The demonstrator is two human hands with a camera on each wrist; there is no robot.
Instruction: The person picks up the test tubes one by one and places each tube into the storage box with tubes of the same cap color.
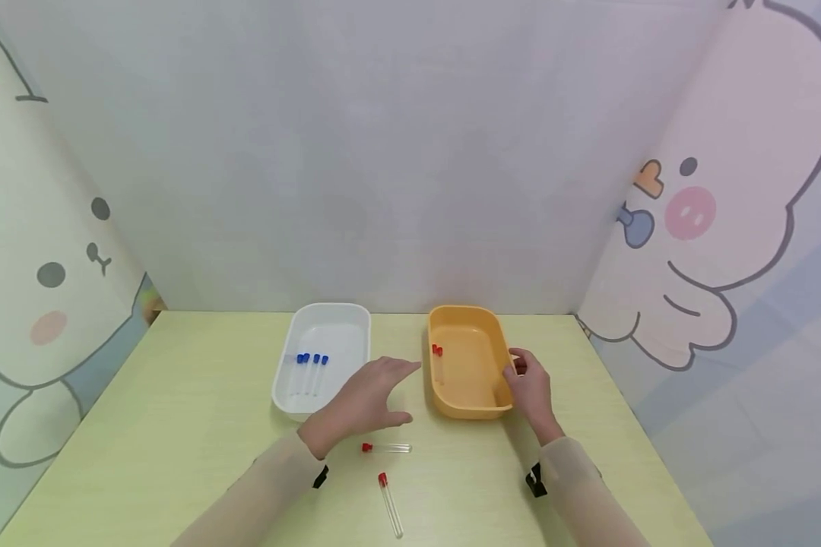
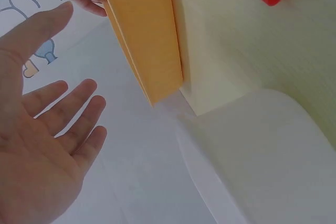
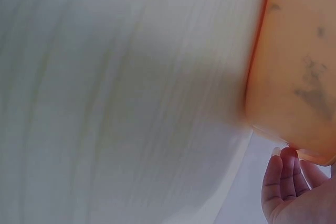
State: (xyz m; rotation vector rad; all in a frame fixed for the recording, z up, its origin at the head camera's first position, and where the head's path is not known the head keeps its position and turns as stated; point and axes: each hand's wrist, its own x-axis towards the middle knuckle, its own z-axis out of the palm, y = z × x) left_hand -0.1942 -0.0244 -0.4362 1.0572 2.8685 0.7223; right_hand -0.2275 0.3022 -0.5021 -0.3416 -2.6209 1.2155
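Observation:
My left hand hovers between two plastic trays with its fingers spread and holds nothing; the left wrist view shows its bare palm. At the orange tray, my right hand grips the right rim. In the right wrist view its fingers are bent at the tray's edge. Two red-capped tubes lie inside the orange tray along its left side. On the table below the left hand lies a red-capped test tube sideways, and nearer me another red-capped tube points toward me.
A white tray stands to the left, with several blue-capped test tubes side by side in it. Both trays are on a pale yellow table. A light curtain hangs behind the table, with cartoon-printed sheets at both sides.

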